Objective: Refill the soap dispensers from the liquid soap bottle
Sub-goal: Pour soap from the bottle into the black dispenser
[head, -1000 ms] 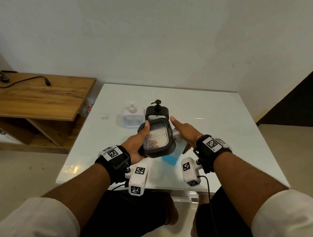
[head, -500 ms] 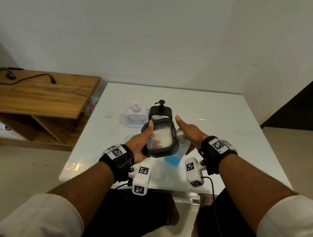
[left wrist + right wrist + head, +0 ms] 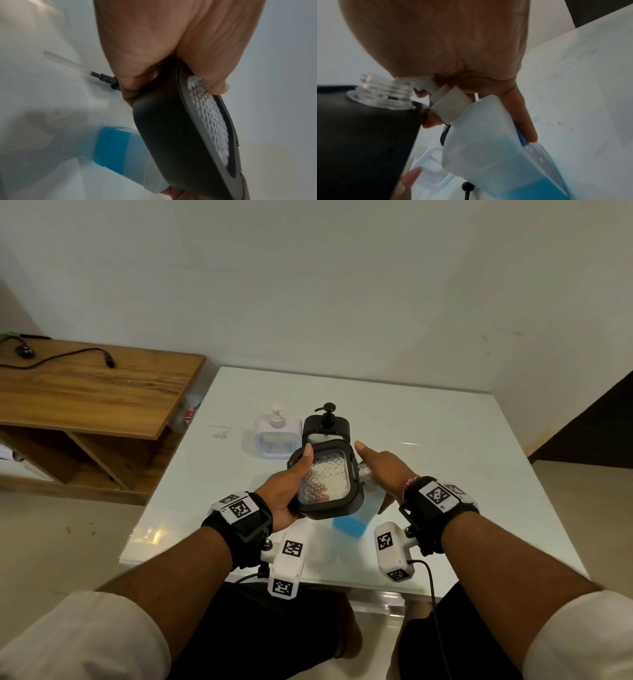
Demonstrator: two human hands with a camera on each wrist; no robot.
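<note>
Black dispenser [image 3: 327, 479] tilted in the left hand [image 3: 284, 494], blue soap bottle [image 3: 359, 510] in the right hand [image 3: 385, 470], both above the white table [image 3: 445, 460].

The left hand grasps the dispenser at its 9 o'clock side, thumb on the clear textured face, fingers wrapped behind; its pump is off and the clear threaded neck [image 3: 385, 94] points toward 3 o'clock. The right hand clasps the bottle near its white cap [image 3: 448, 105], forefinger stretched toward 12 o'clock; the bottle leans, base toward 6 o'clock, cap just beside the neck. Whether cap and neck touch cannot be told. At 12 o'clock on the table stand a second black dispenser [image 3: 327, 424] and, touching its left side, a white one [image 3: 277, 436]. A loose pump tube [image 3: 77, 66] lies below the left hand.
</note>
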